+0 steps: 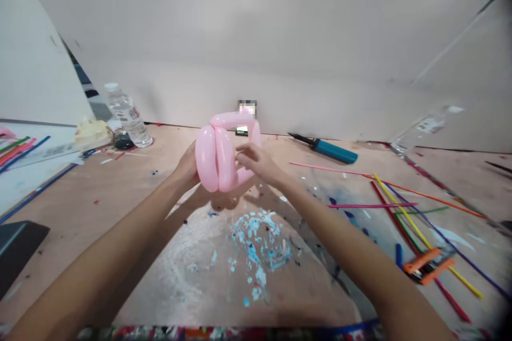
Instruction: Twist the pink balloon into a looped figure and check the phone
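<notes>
Balloon: you hold a pink balloon point(218, 157) twisted into fat loops, raised above the middle of the tabletop point(120, 208), with one thinner length arching over the top toward the wall.
Left hand: your left hand point(188, 168) cups the balloon's left side from behind; its fingers are mostly hidden by the loops, so you cannot tell how tightly they close.
Right hand: your right hand point(256, 162) lies against the balloon's right side, fingers curled together and pinching the lower twisted section.
Pump: a teal hand pump point(328, 150) lies on the tabletop to the right of the balloon, well apart from it.
Loose balloons: long uninflated balloons point(400, 208) in red, yellow, green, purple and pink lie scattered on the right.
Bottle: a clear water bottle point(128, 115) stands at the far left, near the wall.
Paint: flecks of light blue paint point(256, 245) mark the tabletop below your hands.
</notes>
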A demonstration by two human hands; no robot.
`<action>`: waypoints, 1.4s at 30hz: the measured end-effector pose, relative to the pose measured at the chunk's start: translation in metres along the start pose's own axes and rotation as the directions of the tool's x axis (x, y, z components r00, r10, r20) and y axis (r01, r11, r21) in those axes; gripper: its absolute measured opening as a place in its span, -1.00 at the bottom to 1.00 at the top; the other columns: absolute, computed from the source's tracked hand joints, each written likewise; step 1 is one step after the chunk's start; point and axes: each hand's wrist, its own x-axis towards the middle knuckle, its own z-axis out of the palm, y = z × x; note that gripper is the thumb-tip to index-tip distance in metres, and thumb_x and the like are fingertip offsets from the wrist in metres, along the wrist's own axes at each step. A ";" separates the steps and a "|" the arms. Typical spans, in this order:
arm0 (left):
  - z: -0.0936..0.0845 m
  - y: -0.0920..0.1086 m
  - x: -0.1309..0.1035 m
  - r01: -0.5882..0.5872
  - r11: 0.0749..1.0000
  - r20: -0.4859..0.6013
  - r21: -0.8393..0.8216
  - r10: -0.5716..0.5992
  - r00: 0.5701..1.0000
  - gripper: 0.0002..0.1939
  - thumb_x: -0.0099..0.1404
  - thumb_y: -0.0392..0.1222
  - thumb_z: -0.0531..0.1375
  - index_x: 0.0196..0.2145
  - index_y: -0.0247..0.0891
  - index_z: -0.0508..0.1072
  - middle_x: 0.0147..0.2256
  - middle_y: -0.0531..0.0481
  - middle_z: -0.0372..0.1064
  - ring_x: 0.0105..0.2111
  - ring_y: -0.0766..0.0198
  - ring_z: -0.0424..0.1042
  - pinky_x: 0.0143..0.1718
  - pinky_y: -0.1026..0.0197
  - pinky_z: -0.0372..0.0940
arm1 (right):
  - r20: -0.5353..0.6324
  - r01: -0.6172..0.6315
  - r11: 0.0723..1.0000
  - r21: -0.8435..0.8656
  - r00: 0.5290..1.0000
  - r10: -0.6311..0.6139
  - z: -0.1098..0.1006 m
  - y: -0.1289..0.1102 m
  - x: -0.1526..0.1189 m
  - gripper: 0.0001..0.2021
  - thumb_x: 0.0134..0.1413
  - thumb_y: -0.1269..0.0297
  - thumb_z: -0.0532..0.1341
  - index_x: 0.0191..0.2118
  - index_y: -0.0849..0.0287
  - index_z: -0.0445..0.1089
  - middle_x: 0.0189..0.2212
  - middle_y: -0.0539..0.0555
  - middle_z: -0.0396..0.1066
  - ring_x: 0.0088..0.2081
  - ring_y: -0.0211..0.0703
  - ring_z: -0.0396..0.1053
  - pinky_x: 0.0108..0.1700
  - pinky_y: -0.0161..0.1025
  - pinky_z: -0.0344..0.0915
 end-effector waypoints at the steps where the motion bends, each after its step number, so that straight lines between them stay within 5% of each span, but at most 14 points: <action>1: 0.005 0.001 -0.009 -0.003 1.000 0.015 -0.007 0.003 1.000 -0.75 0.03 -0.16 0.38 -0.38 -0.30 0.43 -0.47 0.05 0.37 -0.49 0.30 0.33 -0.42 0.22 0.30 | -0.011 0.002 1.000 -0.013 1.000 -0.002 0.006 -0.006 -0.016 -0.57 0.07 -0.06 0.23 -0.08 0.16 0.31 -0.13 0.15 0.42 -0.16 -0.11 0.42 -0.13 -0.14 0.36; 7: 0.024 -0.003 -0.062 -0.078 0.986 -0.003 -0.149 0.079 0.997 -0.64 -0.02 -0.07 0.39 -0.31 -0.29 0.43 -0.41 0.06 0.43 -0.44 0.33 0.38 -0.32 0.26 0.35 | 0.092 0.168 0.944 -0.284 0.985 -0.147 0.020 -0.044 -0.089 -0.48 -0.02 -0.02 0.32 0.03 0.14 0.34 -0.01 0.18 0.40 0.01 0.05 0.36 0.09 0.03 0.26; 10: 0.024 -0.007 -0.078 -0.031 0.989 0.096 -0.145 0.045 0.994 -0.62 -0.04 -0.08 0.41 -0.30 -0.32 0.44 -0.37 0.02 0.46 -0.41 0.31 0.41 -0.29 0.24 0.38 | 0.059 0.166 0.965 -0.205 0.986 -0.157 0.025 -0.052 -0.105 -0.36 -0.14 0.02 0.41 0.07 0.13 0.30 0.03 0.19 0.37 0.02 0.08 0.35 0.07 0.02 0.30; 13: 0.017 -0.009 -0.086 0.034 0.998 0.271 0.058 -0.048 0.961 -0.55 -0.07 -0.11 0.43 -0.24 -0.33 0.45 -0.32 -0.06 0.48 -0.37 0.21 0.45 -0.30 0.18 0.40 | 0.138 0.078 0.994 0.076 0.986 -0.088 0.027 -0.041 -0.109 -0.35 -0.09 0.03 0.39 0.11 0.12 0.24 0.04 0.18 0.36 0.00 0.03 0.38 0.01 -0.03 0.36; 16: 0.011 -0.010 -0.092 -0.062 0.955 0.402 0.288 -0.062 0.914 -0.43 -0.12 -0.22 0.45 -0.11 -0.29 0.43 -0.22 -0.07 0.47 -0.31 0.21 0.44 -0.29 0.20 0.39 | 0.183 0.008 0.982 0.191 0.982 -0.044 0.025 -0.027 -0.110 -0.40 -0.04 0.04 0.36 0.11 0.12 0.27 0.03 0.15 0.38 0.03 0.03 0.37 0.05 -0.02 0.33; 22: 0.015 -0.011 -0.098 -0.214 0.886 0.392 0.412 0.039 0.919 -0.52 -0.09 -0.19 0.43 -0.20 -0.32 0.40 -0.31 0.01 0.41 -0.38 0.30 0.35 -0.35 0.29 0.31 | 0.137 -0.026 0.936 0.352 0.990 -0.024 0.027 -0.017 -0.112 -0.42 -0.12 0.10 0.40 0.06 0.09 0.30 -0.02 0.07 0.38 -0.02 -0.03 0.37 0.02 -0.11 0.33; 27: 0.011 -0.010 -0.100 -0.356 0.831 0.366 0.428 0.202 0.909 -0.57 -0.09 -0.21 0.44 -0.27 -0.31 0.39 -0.36 0.05 0.34 -0.40 0.35 0.29 -0.39 0.35 0.25 | -0.040 0.025 0.962 0.272 0.999 -0.015 0.031 -0.023 -0.111 -0.49 -0.19 0.21 0.37 -0.06 0.09 0.27 -0.17 0.01 0.38 -0.16 -0.12 0.36 -0.15 -0.23 0.35; 33: 0.008 0.004 -0.106 -0.317 0.869 0.569 0.380 0.050 0.821 -0.45 0.01 0.03 0.38 -0.08 -0.29 0.44 -0.16 -0.13 0.43 -0.22 0.13 0.40 -0.23 0.20 0.34 | -0.136 0.084 0.995 0.046 0.988 -0.077 0.028 -0.023 -0.114 -0.53 -0.19 0.39 0.27 -0.04 0.08 0.31 -0.11 0.03 0.37 -0.08 -0.05 0.33 -0.06 -0.16 0.32; 39: 0.013 0.009 -0.106 -0.337 0.792 0.435 0.510 0.100 0.895 -0.60 -0.05 -0.04 0.43 -0.33 -0.32 0.45 -0.40 0.01 0.37 -0.41 0.28 0.32 -0.38 0.27 0.25 | -0.193 0.090 0.996 -0.016 0.977 -0.092 0.032 -0.023 -0.118 -0.58 -0.21 0.43 0.25 -0.11 0.10 0.30 -0.20 0.01 0.34 -0.16 -0.08 0.34 -0.11 -0.16 0.32; 42: 0.014 0.011 -0.107 -0.410 0.743 0.420 0.530 0.190 0.887 -0.65 0.00 -0.04 0.39 -0.39 -0.30 0.40 -0.43 0.04 0.34 -0.43 0.31 0.29 -0.39 0.28 0.22 | -0.182 0.077 0.997 -0.015 0.980 -0.078 0.029 -0.029 -0.119 -0.58 -0.15 0.37 0.27 -0.08 0.10 0.29 -0.19 0.02 0.35 -0.16 -0.08 0.34 -0.10 -0.16 0.32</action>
